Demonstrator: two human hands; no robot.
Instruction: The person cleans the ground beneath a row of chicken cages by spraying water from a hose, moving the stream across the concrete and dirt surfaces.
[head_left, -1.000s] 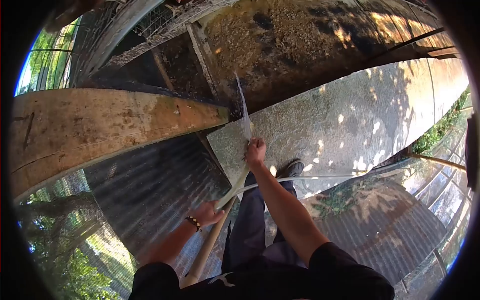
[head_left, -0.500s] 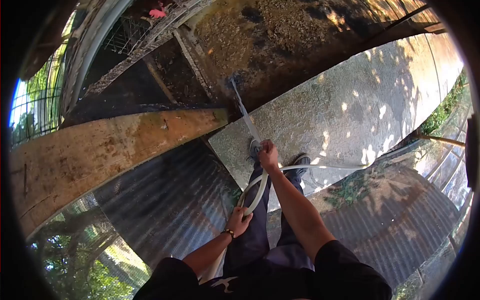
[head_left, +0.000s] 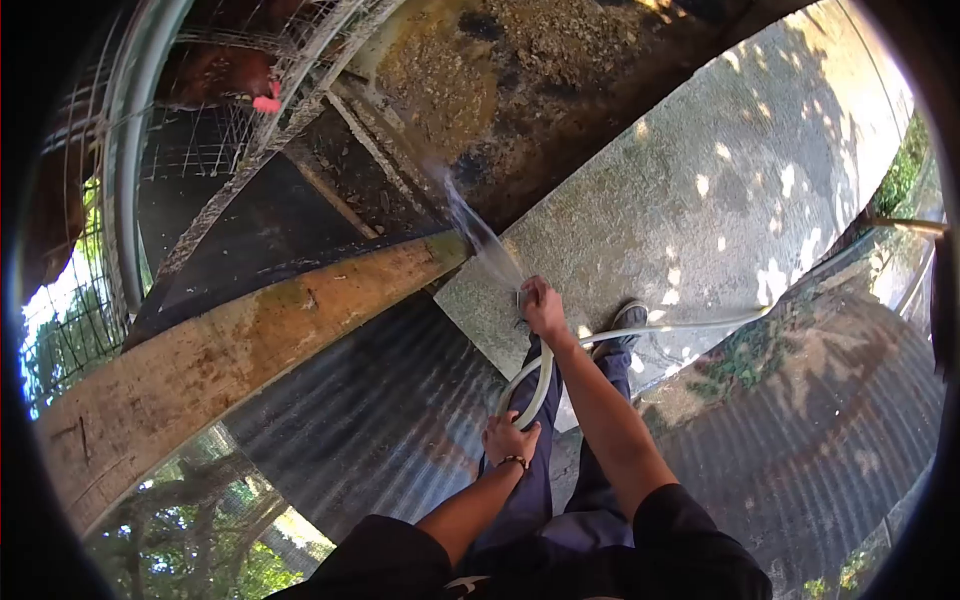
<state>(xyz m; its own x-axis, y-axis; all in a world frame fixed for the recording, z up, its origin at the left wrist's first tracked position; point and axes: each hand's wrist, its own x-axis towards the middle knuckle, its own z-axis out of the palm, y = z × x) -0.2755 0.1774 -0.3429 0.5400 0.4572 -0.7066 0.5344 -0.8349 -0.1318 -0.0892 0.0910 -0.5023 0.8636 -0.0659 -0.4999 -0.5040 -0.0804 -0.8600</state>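
Note:
My right hand [head_left: 543, 308] is closed around the outlet end of a pale garden hose [head_left: 690, 327]. Water [head_left: 483, 238] sprays from it in a fanned jet toward the dirty floor [head_left: 430, 110] beyond the concrete slab. Lower down, my left hand [head_left: 510, 440] grips a looped part of the same hose near my left leg. From the loop the hose runs off to the right across the slab. My fingers hide the hose's very end.
I stand on a concrete slab [head_left: 640, 220]. A wooden board [head_left: 260, 335] slopes along the left, above corrugated sheeting [head_left: 370, 400]. At the upper left a hen with a red comb [head_left: 267, 98] is behind a wire cage [head_left: 215, 150]. More corrugated sheeting [head_left: 800, 450] lies at right.
The view has shifted, bringing more of the cage and hen into sight. The water jet is now wider and more spread out. Both hands keep their hold on the hose.

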